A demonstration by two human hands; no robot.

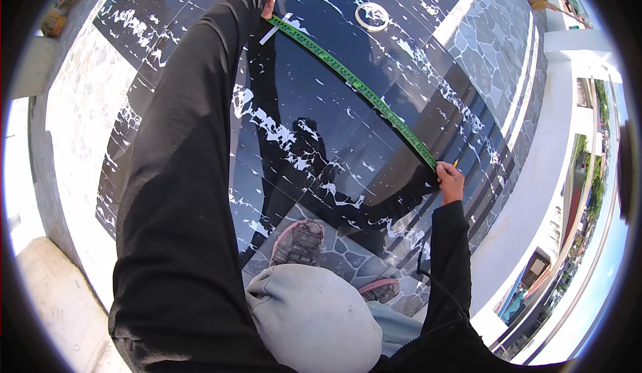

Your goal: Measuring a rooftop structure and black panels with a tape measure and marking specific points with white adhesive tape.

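Note:
A green measuring tape (348, 76) stretches slantwise over glossy black tiles with white marbling. At its far left end is my left hand (268, 0), closed on the tape and partly covered by the black sleeve. My right hand (451, 183) pinches the near right end between thumb and fingers. A thin yellow pointed thing, like a pencil (455, 163), sticks up from that same hand. Beside the tape's left end lies a short white strip (269, 35). Farther back, a white ring like a roll of tape (372, 16) rests on the tiles.
Grey stone-patterned paving (491, 45) borders the tiles at right, with a white ledge (535, 165) beyond it. My shoes, a dark one (298, 242) and another (381, 289), stand at the near edge. Pale sunlit ground (87, 85) lies to the left.

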